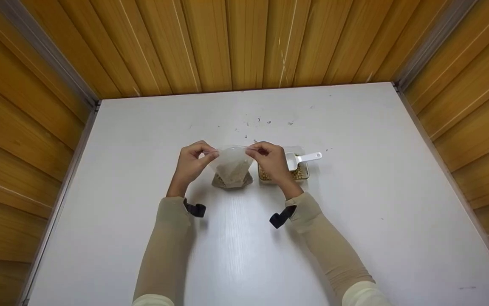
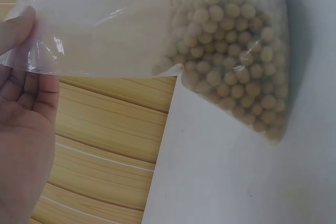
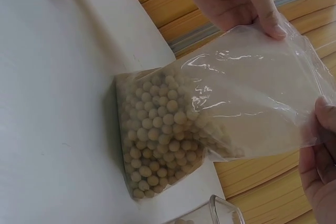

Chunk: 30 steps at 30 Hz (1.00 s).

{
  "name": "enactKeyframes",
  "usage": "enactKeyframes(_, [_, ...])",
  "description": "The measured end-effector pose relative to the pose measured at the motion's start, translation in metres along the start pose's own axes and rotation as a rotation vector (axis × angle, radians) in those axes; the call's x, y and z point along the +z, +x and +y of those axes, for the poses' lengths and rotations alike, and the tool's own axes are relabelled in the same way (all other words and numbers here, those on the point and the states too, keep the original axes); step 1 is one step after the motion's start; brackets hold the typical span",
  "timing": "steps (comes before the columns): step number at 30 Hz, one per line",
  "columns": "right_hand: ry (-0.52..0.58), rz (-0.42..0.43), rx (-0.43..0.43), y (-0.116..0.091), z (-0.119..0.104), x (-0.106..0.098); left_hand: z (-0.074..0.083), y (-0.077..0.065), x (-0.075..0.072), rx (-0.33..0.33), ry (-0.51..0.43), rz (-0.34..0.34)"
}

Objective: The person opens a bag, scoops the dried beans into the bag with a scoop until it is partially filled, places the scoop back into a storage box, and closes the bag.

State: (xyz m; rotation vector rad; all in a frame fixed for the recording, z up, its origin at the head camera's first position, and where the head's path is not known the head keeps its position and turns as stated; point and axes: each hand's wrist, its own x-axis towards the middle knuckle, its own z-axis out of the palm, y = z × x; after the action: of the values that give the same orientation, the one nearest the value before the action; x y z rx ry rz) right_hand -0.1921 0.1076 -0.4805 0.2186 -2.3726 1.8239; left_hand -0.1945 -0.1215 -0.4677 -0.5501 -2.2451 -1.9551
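A clear plastic bag stands on the table, its lower part filled with small round beige balls that look like soybeans. My left hand pinches the bag's top edge at the left corner between thumb and fingers. At the opposite corner my right hand pinches the same edge. Between the hands the top of the bag is stretched wide, and its upper half holds no balls. In the left wrist view the left thumb lies over the film, with the fingers behind it.
Right of the bag, partly under my right hand, is a clear container of similar balls. A white scoop lies on it, handle pointing right. Dark specks mark the white table behind. Wood-patterned walls enclose the back and sides.
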Motion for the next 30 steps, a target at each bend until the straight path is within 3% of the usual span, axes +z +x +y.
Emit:
enactKeyframes(6, [0.0,-0.059,-0.02,0.0,0.001,-0.002,-0.025,0.003,-0.001,0.025,-0.022,-0.003])
enactKeyframes(14, [-0.007,-0.141,-0.021,0.002,0.0,-0.003,0.006,-0.001,0.001,-0.006,-0.027,-0.088])
enactKeyframes(19, [-0.013,-0.157,-0.039,0.003,0.0,-0.001,0.01,0.001,0.004,-0.02,-0.03,-0.111])
enactKeyframes(30, [-0.038,-0.12,-0.087,0.005,0.001,0.004,0.01,0.003,0.005,-0.033,0.027,-0.089])
